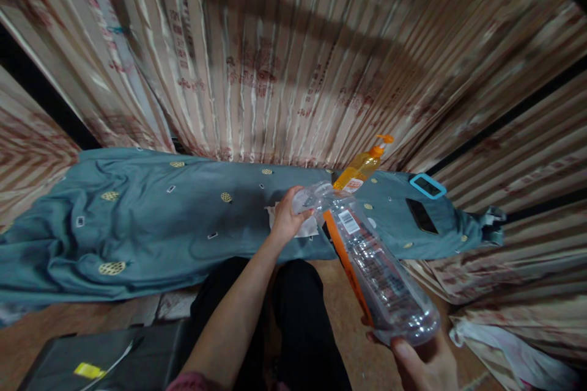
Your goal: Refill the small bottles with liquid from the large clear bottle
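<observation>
A clear plastic bottle [380,269] with an orange-edged label lies tilted between my hands, its neck pointing away from me. My right hand [424,363] grips its base near the bottom of the view. My left hand [287,217] is closed around the bottle's neck and cap end, above a white cloth or paper [308,229] lying on the teal fabric [151,226]. Just behind the bottle's neck stands an orange pump bottle [362,168].
The teal patterned fabric covers a low surface across the view. A black phone [422,215] and a blue-framed device [427,186] lie on its right end. Striped curtains [284,55] hang behind. A dark box [105,360] sits bottom left; my dark-trousered legs are below.
</observation>
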`<state>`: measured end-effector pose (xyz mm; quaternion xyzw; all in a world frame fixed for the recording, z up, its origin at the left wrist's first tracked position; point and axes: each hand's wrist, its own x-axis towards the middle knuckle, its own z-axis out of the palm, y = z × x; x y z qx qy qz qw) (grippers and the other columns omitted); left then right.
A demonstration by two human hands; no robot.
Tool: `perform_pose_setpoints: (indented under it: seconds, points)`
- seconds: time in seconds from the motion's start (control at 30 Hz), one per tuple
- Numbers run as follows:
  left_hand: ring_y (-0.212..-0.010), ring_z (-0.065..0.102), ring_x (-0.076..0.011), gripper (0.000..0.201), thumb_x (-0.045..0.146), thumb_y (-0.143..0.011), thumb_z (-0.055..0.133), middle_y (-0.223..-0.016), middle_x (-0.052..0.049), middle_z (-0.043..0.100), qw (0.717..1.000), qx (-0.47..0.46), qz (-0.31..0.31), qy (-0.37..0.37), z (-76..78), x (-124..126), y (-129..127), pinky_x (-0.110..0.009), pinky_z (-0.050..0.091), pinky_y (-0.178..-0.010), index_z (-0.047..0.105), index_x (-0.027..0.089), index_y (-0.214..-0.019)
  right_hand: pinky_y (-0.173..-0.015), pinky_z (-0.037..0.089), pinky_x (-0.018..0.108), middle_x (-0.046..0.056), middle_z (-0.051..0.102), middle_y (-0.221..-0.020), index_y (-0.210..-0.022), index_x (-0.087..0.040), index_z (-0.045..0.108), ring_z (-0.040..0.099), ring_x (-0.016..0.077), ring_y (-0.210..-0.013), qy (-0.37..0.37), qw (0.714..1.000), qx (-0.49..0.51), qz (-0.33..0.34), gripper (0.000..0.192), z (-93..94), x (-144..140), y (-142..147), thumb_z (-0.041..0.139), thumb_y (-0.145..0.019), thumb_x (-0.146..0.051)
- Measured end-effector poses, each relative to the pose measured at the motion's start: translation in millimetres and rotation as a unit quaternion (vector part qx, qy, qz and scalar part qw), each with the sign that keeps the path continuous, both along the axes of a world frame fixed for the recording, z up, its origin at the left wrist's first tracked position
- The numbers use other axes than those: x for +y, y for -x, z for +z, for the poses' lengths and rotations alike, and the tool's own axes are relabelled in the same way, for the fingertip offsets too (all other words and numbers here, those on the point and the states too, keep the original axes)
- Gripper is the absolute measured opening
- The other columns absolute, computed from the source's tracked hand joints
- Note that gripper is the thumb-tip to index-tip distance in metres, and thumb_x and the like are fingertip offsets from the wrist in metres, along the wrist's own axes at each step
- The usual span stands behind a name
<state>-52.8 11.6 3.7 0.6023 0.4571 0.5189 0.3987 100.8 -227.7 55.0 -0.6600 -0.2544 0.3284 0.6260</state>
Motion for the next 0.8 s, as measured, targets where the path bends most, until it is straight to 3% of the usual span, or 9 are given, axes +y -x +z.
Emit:
perform_pose_setpoints:
  seconds: [0.47,0.8]
  points:
    - [-0.111,0.064,-0.0264,0.055,0.011,-0.063,0.074,-0.118,-0.008,0.069,1.000,-0.015,-0.004,-0.008,-1.5,1.0,0.6,-0.039,0.049,-0.100,0.060,0.019,-0.116,-0.057,0.058,0.025,-0.002,0.076,-0.076,-0.112,-0.025,0.055,0.072,0.0202,-0.061,0.006,1.000,0.014,-0.013,0.076,12.0,3.9,8.3,0.088,-0.046,-0.042]
    - [-0.112,0.064,-0.0271,0.055,0.010,-0.063,0.074,-0.119,-0.009,0.068,1.000,-0.023,0.000,0.000,1.6,-0.3,0.4,-0.039,0.048,-0.101,0.061,0.017,-0.116,-0.056,0.058,0.027,0.000,0.075,-0.073,-0.105,-0.023,0.056,0.071,0.0203,-0.060,0.010,1.000,-0.014,-0.012,0.068,13.1,4.5,6.9,0.087,-0.048,-0.042]
